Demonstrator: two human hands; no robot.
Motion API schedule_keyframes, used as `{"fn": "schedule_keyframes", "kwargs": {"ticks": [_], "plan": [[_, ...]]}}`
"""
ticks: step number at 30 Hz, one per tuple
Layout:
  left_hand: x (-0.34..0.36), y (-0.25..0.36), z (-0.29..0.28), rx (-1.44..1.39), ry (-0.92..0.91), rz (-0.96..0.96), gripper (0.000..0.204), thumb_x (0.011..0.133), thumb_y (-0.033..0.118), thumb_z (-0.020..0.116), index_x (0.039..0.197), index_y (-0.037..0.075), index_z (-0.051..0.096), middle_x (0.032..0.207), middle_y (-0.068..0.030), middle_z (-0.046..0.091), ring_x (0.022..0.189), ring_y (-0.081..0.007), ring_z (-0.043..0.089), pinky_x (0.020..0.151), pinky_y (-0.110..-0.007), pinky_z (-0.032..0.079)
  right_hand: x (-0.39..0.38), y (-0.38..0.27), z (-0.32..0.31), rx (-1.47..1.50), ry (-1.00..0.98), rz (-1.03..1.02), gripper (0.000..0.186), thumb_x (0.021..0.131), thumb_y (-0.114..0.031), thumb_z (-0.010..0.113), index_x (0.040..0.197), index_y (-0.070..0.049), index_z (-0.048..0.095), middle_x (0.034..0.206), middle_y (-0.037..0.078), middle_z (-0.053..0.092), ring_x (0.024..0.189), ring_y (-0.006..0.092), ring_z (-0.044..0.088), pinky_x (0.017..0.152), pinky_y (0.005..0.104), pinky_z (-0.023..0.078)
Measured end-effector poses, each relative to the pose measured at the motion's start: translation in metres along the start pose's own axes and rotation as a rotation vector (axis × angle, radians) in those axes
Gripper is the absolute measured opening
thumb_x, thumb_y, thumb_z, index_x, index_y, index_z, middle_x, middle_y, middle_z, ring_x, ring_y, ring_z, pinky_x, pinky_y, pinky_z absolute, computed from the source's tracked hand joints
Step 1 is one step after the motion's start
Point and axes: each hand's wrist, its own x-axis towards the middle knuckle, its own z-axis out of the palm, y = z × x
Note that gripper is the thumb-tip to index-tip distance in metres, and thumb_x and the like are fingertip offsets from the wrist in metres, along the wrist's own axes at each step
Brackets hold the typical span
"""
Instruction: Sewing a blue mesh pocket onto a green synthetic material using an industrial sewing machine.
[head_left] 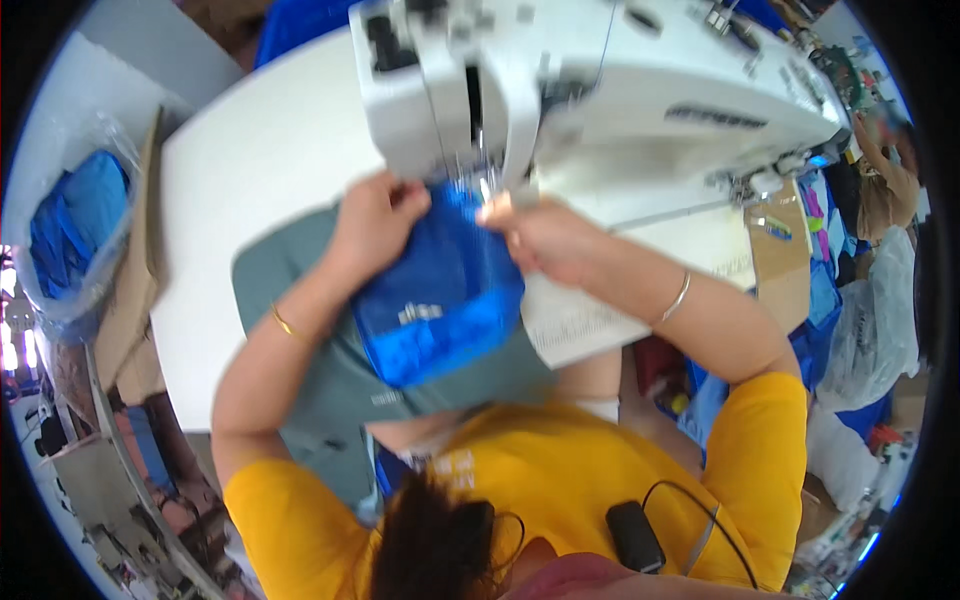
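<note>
A blue fabric piece, dark above with a shiny brighter band along its lower edge, lies under the needle area of a white sewing machine. My left hand grips its upper left edge, fingers closed and thumb near the presser foot. On the other side, my right hand pinches the upper right corner, close beside the needle. The machine head partly hides the seam at the needle. Beneath the blue piece spreads a larger grey-green fabric, which hangs over the table edge toward my lap.
The white table curves around on the left. Beyond it stand a cardboard sheet and a plastic bag of blue fabric. At the right are a brown board, clear plastic bags and another person.
</note>
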Motion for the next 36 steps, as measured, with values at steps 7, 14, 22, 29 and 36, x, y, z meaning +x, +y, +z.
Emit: {"fn": "schedule_keyframes", "kwargs": {"ticks": [7,14,22,29,36], "plan": [[-0.026,0.013,0.014,0.182,0.182,0.484,0.018,0.088,0.019,0.073,0.089,0.001,0.074,0.07,-0.0211,0.066,0.061,-0.0354,0.065,0.058,-0.043,0.049,-0.022,0.015,0.011,-0.236,0.042,-0.057,0.032,0.101,-0.025,0.057,0.073,-0.009,0.057,0.057,0.002,0.052,0.043,0.013,0.051,0.039,0.03,0.037],[-0.013,0.016,0.014,0.255,0.056,0.253,0.019,0.086,0.02,0.074,0.097,0.004,0.075,0.098,-0.0237,0.069,0.094,-0.043,0.066,0.08,-0.049,0.053,-0.002,0.024,0.003,-0.371,0.015,-0.266,0.036,0.1,-0.019,0.057,0.068,-0.005,0.059,0.053,0.006,0.056,0.042,0.0151,0.057,0.04,0.0322,0.044],[0.007,0.003,0.018,0.03,0.061,0.255,0.018,0.09,0.014,0.069,0.1,-0.001,0.071,0.091,-0.0197,0.073,0.084,-0.0376,0.071,0.076,-0.045,0.056,-0.01,0.002,0.004,-0.407,-0.046,-0.154,0.028,0.105,-0.022,0.058,0.084,-0.005,0.064,0.059,-0.001,0.051,0.047,0.0079,0.047,0.045,0.0259,0.036],[-0.015,0.006,0.012,0.186,0.116,0.513,0.019,0.088,0.003,0.068,0.105,0.003,0.076,0.091,-0.0107,0.075,0.083,-0.0211,0.069,0.076,-0.033,0.052,-0.013,0.002,0.0,-0.295,-0.103,-0.046,0.032,0.102,-0.019,0.06,0.072,-0.007,0.059,0.059,0.001,0.05,0.05,0.0112,0.049,0.047,0.0297,0.038],[-0.024,0.024,0.004,0.29,0.027,0.691,0.022,0.089,0.009,0.067,0.108,0.006,0.077,0.106,-0.0096,0.073,0.105,-0.0303,0.062,0.096,-0.042,0.044,-0.012,-0.006,0.002,-0.242,-0.158,0.08,0.031,0.103,-0.019,0.058,0.073,-0.01,0.056,0.061,0.001,0.049,0.052,0.012,0.05,0.047,0.0302,0.039]]}}
